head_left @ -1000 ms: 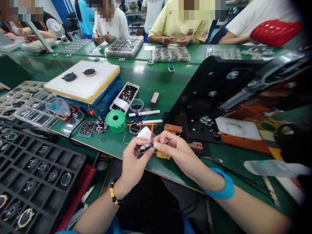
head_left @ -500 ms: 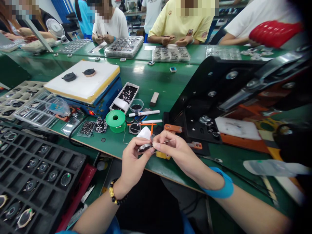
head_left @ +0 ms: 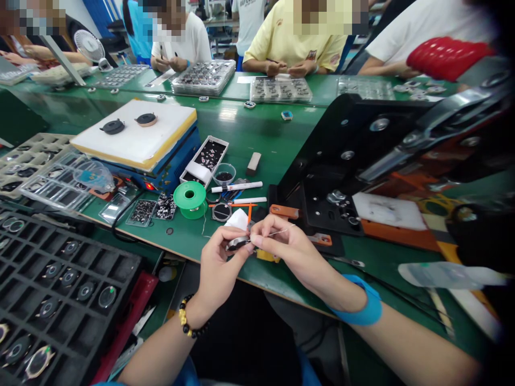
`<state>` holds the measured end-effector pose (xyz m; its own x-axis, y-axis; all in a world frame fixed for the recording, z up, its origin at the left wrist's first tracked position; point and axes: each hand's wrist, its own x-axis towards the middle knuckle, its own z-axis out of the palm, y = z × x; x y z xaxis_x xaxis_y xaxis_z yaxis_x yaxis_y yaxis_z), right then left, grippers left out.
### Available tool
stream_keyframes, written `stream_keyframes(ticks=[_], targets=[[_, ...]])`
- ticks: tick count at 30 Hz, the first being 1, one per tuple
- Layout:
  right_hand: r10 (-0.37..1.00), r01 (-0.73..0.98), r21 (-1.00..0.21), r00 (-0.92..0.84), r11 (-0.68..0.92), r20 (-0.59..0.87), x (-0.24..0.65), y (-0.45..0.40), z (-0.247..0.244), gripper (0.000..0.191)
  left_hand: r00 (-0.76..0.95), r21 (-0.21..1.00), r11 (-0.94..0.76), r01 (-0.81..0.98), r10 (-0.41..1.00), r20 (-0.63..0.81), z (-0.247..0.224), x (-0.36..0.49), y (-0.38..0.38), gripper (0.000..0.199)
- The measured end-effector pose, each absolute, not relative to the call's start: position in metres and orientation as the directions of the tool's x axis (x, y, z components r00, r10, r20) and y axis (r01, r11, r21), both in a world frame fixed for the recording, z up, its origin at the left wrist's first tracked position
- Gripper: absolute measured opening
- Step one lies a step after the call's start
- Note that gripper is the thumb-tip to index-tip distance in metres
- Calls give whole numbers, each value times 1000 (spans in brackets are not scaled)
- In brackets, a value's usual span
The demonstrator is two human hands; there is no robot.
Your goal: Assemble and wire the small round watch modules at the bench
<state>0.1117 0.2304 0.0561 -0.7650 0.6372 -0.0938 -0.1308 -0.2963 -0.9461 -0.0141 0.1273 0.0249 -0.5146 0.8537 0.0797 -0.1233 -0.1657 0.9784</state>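
Note:
My left hand grips a round dark watch case with a silvery rim, tilted between thumb and fingers. At the case's right edge my right hand is closed in a pinch on a thin pale wire, whose loose end sticks out to the right over the fingers. The fingertips hide where wire and case meet. Just beyond the hands lie a white tissue, an orange stick and a dark round watch part. A green spool stands to their left.
A black lever press with a red handle stands at right. To the left are a blue heater box with a white top and a black compartment tray of watch cases. Tweezers lie right. Co-workers sit across the green bench.
The view has shifted very slightly. Both hands keep nearly the same hold on the watch case and wire.

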Motion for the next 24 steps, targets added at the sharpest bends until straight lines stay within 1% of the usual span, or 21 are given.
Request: stream_keyframes(ticks=[5, 11, 15, 17, 19, 24], targets=[[651, -111, -967, -756, -231, -69, 113, 232, 53, 32, -515, 981, -167, -103, 853, 92, 23, -14, 126, 12], [677, -18, -1000, -736, -6, 10, 116, 230, 59, 24, -521, 985, -164, -57, 847, 111, 20, -13, 125, 11], [692, 45, -997, -722, 68, 14, 119, 229, 63, 20, -521, 985, -170, -14, 843, 138, 16, -13, 127, 11], [692, 45, -996, -721, 71, 17, 119, 230, 63, 22, -525, 985, -172, -9, 839, 142, 15, -12, 127, 11], [692, 21, -999, -722, 41, 13, 117, 230, 61, 27, -532, 985, -174, -14, 835, 141, 15, -12, 128, 13], [685, -83, -987, -728, -141, -36, 113, 230, 51, 42, -554, 980, -196, -30, 820, 147, 15, -11, 129, 17]])
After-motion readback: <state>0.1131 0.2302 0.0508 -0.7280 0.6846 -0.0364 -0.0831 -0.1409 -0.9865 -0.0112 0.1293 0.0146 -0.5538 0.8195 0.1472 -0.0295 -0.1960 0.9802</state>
